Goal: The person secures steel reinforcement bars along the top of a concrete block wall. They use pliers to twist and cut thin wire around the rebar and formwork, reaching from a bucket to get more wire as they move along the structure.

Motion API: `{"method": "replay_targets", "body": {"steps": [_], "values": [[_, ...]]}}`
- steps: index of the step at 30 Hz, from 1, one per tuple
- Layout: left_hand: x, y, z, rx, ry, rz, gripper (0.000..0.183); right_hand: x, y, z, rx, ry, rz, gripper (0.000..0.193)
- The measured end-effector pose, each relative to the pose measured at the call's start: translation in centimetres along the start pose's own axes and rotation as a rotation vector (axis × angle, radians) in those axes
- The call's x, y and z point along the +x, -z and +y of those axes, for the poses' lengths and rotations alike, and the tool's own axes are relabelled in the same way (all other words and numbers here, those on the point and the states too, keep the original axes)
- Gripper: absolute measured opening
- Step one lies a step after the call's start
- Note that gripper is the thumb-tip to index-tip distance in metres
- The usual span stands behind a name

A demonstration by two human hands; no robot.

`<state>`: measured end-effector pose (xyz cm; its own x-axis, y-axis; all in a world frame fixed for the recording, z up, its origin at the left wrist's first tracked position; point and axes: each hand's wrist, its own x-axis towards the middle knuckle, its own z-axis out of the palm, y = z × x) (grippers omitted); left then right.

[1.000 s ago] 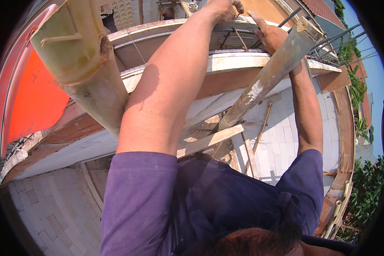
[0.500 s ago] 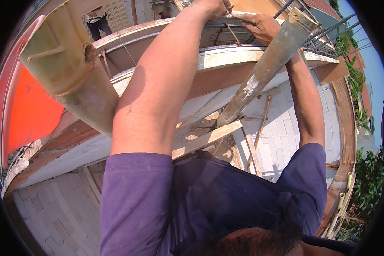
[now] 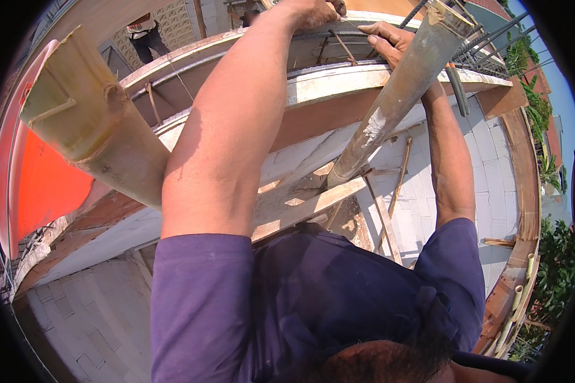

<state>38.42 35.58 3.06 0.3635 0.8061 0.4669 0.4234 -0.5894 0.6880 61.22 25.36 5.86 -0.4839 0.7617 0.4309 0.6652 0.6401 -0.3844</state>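
Observation:
At the top edge, my left hand (image 3: 318, 13) has its fingers bent together above the curved form's rim; whatever they pinch is too small to make out. My right hand (image 3: 390, 42) is a short way to the right, index finger stretched toward the left hand and thumb beside it. A bamboo pole (image 3: 396, 102) hides its other fingers. A dark two-pronged tool (image 3: 457, 89), apparently pliers-like with a bit of orange, sticks out past the pole beside my right wrist and seems held in that hand. Under both hands runs a curved form (image 3: 338, 88) with steel bars inside.
A thick cut bamboo (image 3: 102, 127) leans against my left forearm, beside an orange sheet (image 3: 48, 182). Rebar ends (image 3: 492, 45) jut out at the upper right. Wooden battens (image 3: 313, 207) cross below, above pale block walls (image 3: 485, 153). Another person (image 3: 148, 39) stands at the far left.
My hands have drawn apart, and my right index finger has lifted off the rim. The dark prongs have come into view beside the right wrist. The view has shifted slightly.

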Motion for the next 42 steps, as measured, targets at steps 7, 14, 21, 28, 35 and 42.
{"method": "replay_targets", "body": {"steps": [7,14,21,28,35,42], "values": [[0.1,-1.0,-0.6,-0.015,-0.101,0.017,0.025,-7.0,5.3,-3.0,-0.201,-0.023,0.076,0.021],[1.1,-1.0,-4.1,-1.078,0.27,-0.185,0.024,-11.2,2.3,-6.0,0.13,-0.218,0.178,0.018],[-0.7,1.1,2.2,0.159,-0.109,-0.093,0.024,-14.4,-2.3,-6.2,0.277,-0.39,0.448,0.018],[-1.2,2.5,8.4,0.591,-0.361,0.124,0.037,-15.1,-5.8,-5.5,0.78,-0.308,0.639,0.033],[-3.4,1.4,9.6,0.24,-0.282,-0.285,0.037,-14.8,-6.0,-5.4,0.85,-0.296,0.655,0.036],[-4.7,0.3,11.5,0.351,0.029,-0.617,0.108,-14.1,-6.2,-5.9,0.846,-0.25,0.688,0.033]]}}
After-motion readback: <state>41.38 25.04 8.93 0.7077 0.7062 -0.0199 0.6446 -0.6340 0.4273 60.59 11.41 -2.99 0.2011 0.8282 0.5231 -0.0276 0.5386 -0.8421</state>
